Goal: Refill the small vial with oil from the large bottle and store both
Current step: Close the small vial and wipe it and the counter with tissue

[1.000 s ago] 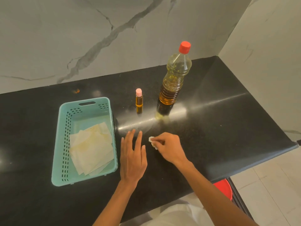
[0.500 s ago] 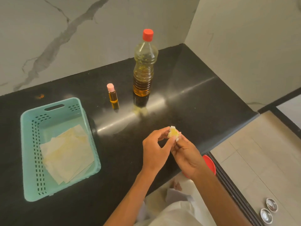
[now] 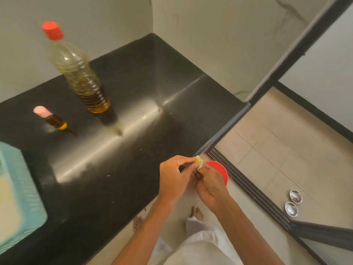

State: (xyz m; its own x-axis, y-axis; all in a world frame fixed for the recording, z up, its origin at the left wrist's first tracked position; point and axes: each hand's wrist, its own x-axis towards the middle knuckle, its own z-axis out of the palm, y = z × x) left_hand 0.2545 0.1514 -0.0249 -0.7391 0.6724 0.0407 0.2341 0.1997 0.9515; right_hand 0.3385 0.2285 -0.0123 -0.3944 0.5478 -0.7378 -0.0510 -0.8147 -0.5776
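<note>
Past the counter's [image 3: 133,92] front right corner, a small yellow-stained paper wad [image 3: 199,161] is pinched by the fingertips of both the left hand [image 3: 174,176] and the right hand [image 3: 211,185]. Well back on the counter, the large bottle [image 3: 76,71] is stood upright, red cap on, with the pink-capped small vial [image 3: 51,118] near its left. A teal basket [image 3: 23,197] is cut off at the left edge.

We find a broad bare stretch of black counter [image 3: 137,153] across mid-frame, running from its front edge to the wall corner at top centre. At upper left 2 obstacles stand apart, the large bottle [image 3: 76,73] and the small vial [image 3: 55,121], and a teal basket [image 3: 21,188] blocks the left edge. At lower centre the left hand [image 3: 172,178] and right hand [image 3: 210,186], pinching a small wad [image 3: 198,161], crowd the counter's corner.
</note>
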